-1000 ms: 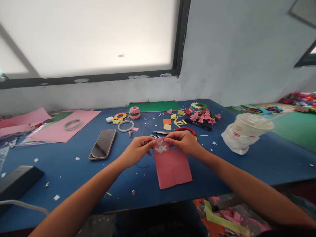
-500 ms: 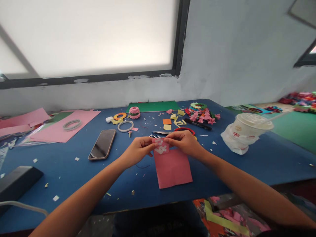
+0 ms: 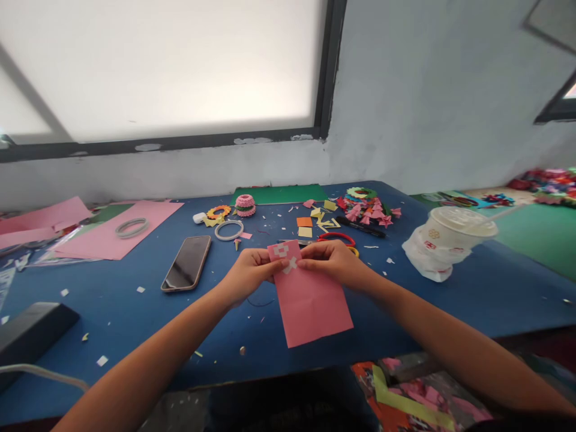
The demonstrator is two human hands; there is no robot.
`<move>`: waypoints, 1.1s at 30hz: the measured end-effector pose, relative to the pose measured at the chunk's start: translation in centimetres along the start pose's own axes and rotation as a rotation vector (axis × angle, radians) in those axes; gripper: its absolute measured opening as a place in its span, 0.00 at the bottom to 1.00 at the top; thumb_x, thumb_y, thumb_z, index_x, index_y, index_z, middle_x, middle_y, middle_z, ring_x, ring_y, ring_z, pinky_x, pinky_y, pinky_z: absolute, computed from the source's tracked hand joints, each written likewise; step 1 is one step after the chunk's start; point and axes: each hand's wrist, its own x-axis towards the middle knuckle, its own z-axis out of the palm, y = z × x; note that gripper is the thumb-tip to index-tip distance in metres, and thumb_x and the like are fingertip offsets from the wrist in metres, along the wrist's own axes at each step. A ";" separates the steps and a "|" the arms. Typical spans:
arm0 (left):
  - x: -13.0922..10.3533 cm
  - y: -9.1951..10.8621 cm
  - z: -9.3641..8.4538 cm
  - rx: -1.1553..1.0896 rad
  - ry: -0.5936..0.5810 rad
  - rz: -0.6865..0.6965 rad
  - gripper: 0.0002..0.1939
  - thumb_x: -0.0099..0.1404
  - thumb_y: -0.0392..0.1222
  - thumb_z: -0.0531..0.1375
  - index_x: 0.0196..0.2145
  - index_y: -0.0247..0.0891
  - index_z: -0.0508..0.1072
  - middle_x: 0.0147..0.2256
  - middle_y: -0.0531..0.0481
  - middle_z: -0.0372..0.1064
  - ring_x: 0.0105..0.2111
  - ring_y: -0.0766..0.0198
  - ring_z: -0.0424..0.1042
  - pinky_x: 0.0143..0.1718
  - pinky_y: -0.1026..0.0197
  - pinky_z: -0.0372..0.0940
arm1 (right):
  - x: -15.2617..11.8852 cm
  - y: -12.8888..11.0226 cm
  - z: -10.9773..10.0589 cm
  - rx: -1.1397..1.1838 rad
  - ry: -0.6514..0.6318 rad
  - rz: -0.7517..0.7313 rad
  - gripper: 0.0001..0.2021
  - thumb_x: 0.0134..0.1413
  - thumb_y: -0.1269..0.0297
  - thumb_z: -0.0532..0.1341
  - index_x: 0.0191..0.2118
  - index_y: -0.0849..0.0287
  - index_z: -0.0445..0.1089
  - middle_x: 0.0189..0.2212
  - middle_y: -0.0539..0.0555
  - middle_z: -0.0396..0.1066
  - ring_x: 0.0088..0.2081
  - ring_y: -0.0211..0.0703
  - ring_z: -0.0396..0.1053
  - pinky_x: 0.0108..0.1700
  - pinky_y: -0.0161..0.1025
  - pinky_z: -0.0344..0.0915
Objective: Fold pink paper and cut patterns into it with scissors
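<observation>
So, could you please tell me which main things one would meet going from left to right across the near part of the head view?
Dark box, grey ring, phone, left hand, pink paper held by both hands, right hand, white cup.

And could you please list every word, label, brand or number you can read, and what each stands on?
No text is readable.
Lidded cup: red marks, too small to read.
Dark clothing: faint marks, too blurred to read.
Pink paper: pale shapes, no legible words.
</observation>
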 end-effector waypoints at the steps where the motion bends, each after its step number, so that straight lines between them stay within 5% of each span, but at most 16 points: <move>1: 0.0 0.0 0.0 -0.004 -0.005 -0.002 0.11 0.55 0.43 0.62 0.32 0.32 0.75 0.30 0.45 0.75 0.29 0.66 0.73 0.31 0.66 0.66 | 0.0 0.0 0.0 0.014 0.007 0.011 0.15 0.40 0.57 0.66 0.35 0.59 0.74 0.30 0.52 0.74 0.30 0.38 0.70 0.31 0.35 0.65; 5: 0.0 -0.1 0.4 -0.029 -0.006 0.045 0.15 0.55 0.42 0.62 0.39 0.32 0.71 0.32 0.45 0.74 0.30 0.64 0.73 0.31 0.65 0.67 | -0.1 -0.2 0.3 0.053 0.046 0.039 0.14 0.38 0.58 0.67 0.33 0.60 0.74 0.28 0.52 0.73 0.28 0.36 0.69 0.29 0.34 0.64; 10: -0.3 -0.3 0.9 0.048 0.129 0.281 0.30 0.55 0.41 0.62 0.54 0.43 0.56 0.42 0.46 0.71 0.33 0.64 0.72 0.32 0.63 0.68 | 0.1 0.0 0.2 0.115 0.086 0.042 0.18 0.39 0.59 0.67 0.39 0.59 0.72 0.29 0.52 0.73 0.28 0.36 0.69 0.29 0.33 0.64; 15: -0.4 -0.2 0.9 0.389 0.160 0.281 0.13 0.55 0.45 0.61 0.37 0.37 0.74 0.32 0.49 0.72 0.27 0.68 0.68 0.26 0.67 0.64 | 0.2 0.4 0.2 0.123 0.119 0.028 0.24 0.38 0.60 0.68 0.45 0.59 0.69 0.29 0.51 0.73 0.28 0.36 0.69 0.28 0.33 0.64; 22: -0.3 0.1 0.8 0.149 0.170 0.124 0.13 0.49 0.43 0.65 0.33 0.36 0.76 0.27 0.50 0.73 0.26 0.67 0.69 0.29 0.64 0.65 | 0.1 0.0 0.7 0.093 0.041 -0.025 0.23 0.38 0.59 0.67 0.45 0.59 0.69 0.28 0.51 0.73 0.27 0.36 0.68 0.27 0.33 0.64; 28: -0.3 0.0 0.4 0.135 0.218 0.151 0.12 0.49 0.43 0.65 0.33 0.37 0.77 0.28 0.51 0.73 0.27 0.69 0.68 0.29 0.66 0.64 | 0.2 -0.3 -0.3 -0.046 0.140 -0.126 0.16 0.49 0.54 0.59 0.39 0.59 0.72 0.29 0.51 0.72 0.30 0.36 0.68 0.30 0.32 0.61; 33: -0.3 0.0 0.2 0.176 0.211 0.163 0.11 0.49 0.41 0.65 0.33 0.37 0.77 0.27 0.51 0.73 0.27 0.68 0.68 0.29 0.66 0.63 | 0.3 0.1 -0.4 -0.119 0.080 -0.054 0.16 0.47 0.51 0.60 0.34 0.60 0.72 0.28 0.51 0.71 0.26 0.35 0.65 0.26 0.31 0.58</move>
